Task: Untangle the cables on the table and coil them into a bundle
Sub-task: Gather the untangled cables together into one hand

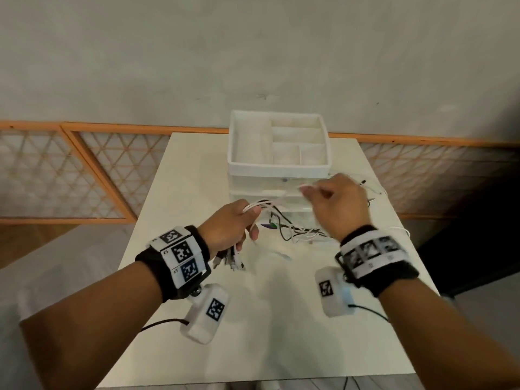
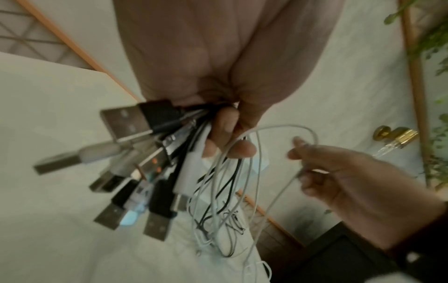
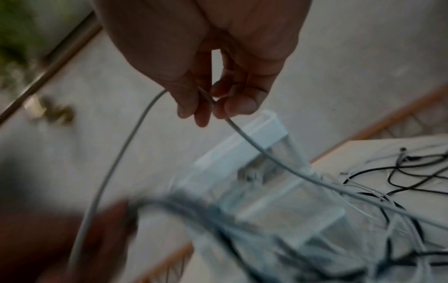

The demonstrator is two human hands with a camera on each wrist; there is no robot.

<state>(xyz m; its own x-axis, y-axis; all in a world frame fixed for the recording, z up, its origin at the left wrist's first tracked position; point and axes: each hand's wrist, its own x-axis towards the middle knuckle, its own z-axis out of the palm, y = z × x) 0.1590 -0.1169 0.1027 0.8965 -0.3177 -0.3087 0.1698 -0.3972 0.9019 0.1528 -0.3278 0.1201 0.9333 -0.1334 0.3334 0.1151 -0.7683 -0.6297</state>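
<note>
White worktop carries everything, running from the near edge out to the wall; white drawer unit stands at its far middle, with an open-topped tray of several compartments on top; contents of the compartments too pale to tell.

Left hand is raised over the worktop, left of centre; fingers curled round a bunch of cables, black and white together; grip sits close behind the plug ends.

Right hand is raised to the right of the left one, in front of the drawer unit; thumb and fingertips pinch one white cable; this strand arcs from the left fist up to the pinch, then falls away to the heap on the worktop.

Loose cables lie tangled on the worktop between the two hands, at the foot of the drawer unit; further strands trail to the right of the unit.

USB plugs fan out of the left fist on the wrist side, black and white housings mixed; exact count unclear through blur.

Wrist bands with printed markers sit on both forearms.
</note>
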